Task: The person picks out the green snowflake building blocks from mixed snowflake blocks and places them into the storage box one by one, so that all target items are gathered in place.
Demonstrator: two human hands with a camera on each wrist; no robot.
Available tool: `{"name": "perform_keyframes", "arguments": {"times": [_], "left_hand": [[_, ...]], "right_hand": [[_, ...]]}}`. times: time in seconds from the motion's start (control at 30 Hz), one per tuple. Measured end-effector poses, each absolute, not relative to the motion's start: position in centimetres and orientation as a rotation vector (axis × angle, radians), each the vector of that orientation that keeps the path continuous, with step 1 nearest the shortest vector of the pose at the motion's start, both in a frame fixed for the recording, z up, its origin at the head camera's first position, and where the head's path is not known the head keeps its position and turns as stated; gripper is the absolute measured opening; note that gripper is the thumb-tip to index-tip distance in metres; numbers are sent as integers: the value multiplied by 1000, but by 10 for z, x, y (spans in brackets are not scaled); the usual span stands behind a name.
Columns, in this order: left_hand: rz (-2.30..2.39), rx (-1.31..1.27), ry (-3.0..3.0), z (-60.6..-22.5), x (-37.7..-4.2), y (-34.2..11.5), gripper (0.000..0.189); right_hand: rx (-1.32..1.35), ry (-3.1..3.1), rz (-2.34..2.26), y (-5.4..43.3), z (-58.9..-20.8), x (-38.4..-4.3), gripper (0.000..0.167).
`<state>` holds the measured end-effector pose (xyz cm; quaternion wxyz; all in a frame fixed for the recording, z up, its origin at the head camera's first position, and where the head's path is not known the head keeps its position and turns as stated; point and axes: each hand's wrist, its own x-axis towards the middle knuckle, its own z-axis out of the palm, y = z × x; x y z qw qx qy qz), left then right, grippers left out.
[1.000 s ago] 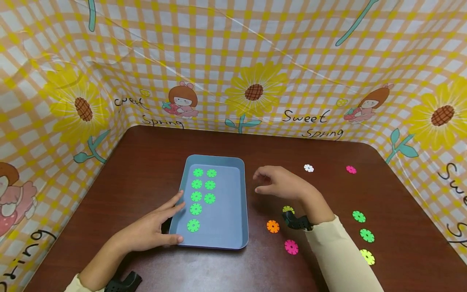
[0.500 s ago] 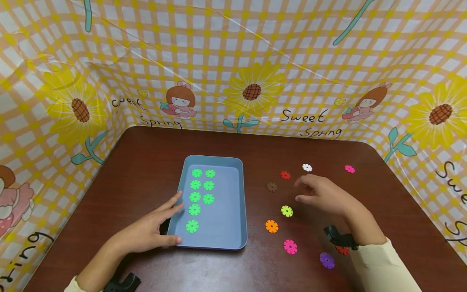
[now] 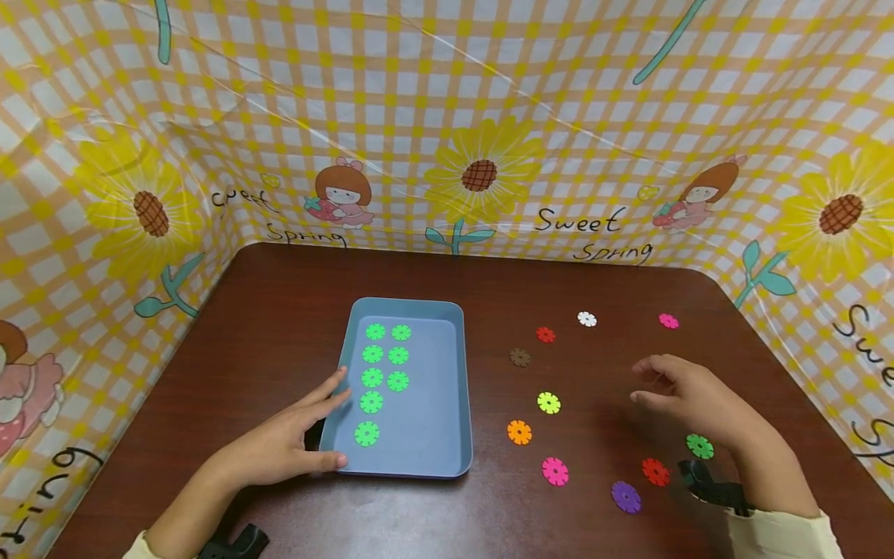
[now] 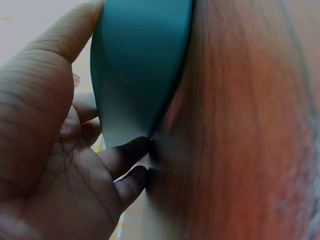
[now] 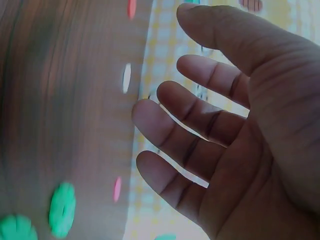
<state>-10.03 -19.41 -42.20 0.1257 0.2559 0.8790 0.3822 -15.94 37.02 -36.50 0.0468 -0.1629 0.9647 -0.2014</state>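
Observation:
A blue-grey tray (image 3: pixel 436 396) holds several green notched plastic discs (image 3: pixel 371 402) in two columns on its left side. My left hand (image 3: pixel 279 442) rests at the tray's left edge and near corner, fingers spread, thumb touching the rim. In the left wrist view its fingertips meet the tray's outer wall (image 4: pixel 140 55). Above the right part of the table hangs my right hand (image 3: pixel 698 396), fingers loosely bent and holding nothing. A green disc (image 3: pixel 700 446) lies by its wrist; in the right wrist view two green discs (image 5: pixel 62 210) show below the hand.
Loose discs lie right of the tray: brown (image 3: pixel 520 357), red (image 3: pixel 545 335), white (image 3: pixel 587 319), yellow (image 3: pixel 549 403), orange (image 3: pixel 519 432), pink (image 3: pixel 555 471), purple (image 3: pixel 625 497), another red (image 3: pixel 656 472) and another pink (image 3: pixel 668 321). A checked cloth (image 3: pixel 391 101) walls the table's back and sides.
My right hand has moved right, away from the tray, uncovering the brown, red and purple discs. The left hand stays on the tray, and the discs inside have not moved.

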Motion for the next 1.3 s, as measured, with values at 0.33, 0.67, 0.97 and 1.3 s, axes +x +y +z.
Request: {"name": "perform_keyframes", "arguments": {"times": [0.33, 0.67, 0.97, 1.3], "left_hand": [[1098, 752, 2562, -423, -101, -195, 92], [1099, 752, 2565, -423, -101, -195, 91], [1093, 748, 2569, -423, -101, -197, 91], [1096, 745, 2559, -422, -102, -197, 92]], "right_hand": [[-283, 2934, -511, 429, -383, -160, 46], [-237, 2905, -493, 447, -391, -157, 46], [-289, 2875, -516, 449, -401, -158, 44], [-291, 2871, -536, 447, -406, -159, 28]]}}
